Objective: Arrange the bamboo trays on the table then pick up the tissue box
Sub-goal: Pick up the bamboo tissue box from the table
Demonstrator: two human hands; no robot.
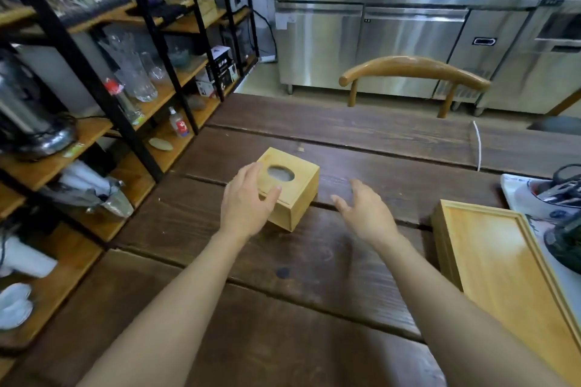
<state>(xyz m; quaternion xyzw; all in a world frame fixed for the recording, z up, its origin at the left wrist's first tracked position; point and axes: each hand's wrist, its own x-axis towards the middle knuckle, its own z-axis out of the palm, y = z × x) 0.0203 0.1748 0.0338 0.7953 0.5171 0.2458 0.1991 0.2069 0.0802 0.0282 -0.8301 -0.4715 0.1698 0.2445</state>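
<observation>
Left hand (248,201) open against tissue box (290,188); right hand (366,209) open, empty.

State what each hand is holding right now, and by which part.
Nothing is held yet. The left hand lies open against the tissue box at its near-left top corner; the right hand is open, clear of it.

Commercial kitchen, stainless steel counter fridges (393,47), glassware shelving (135,78), wooden table (283,292)

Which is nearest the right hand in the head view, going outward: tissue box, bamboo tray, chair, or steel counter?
From the right hand:
1. Tissue box, just to its left on the table.
2. Bamboo tray, to its right at the table edge.
3. Chair, beyond the table's far side.
4. Steel counter, behind the chair.
</observation>
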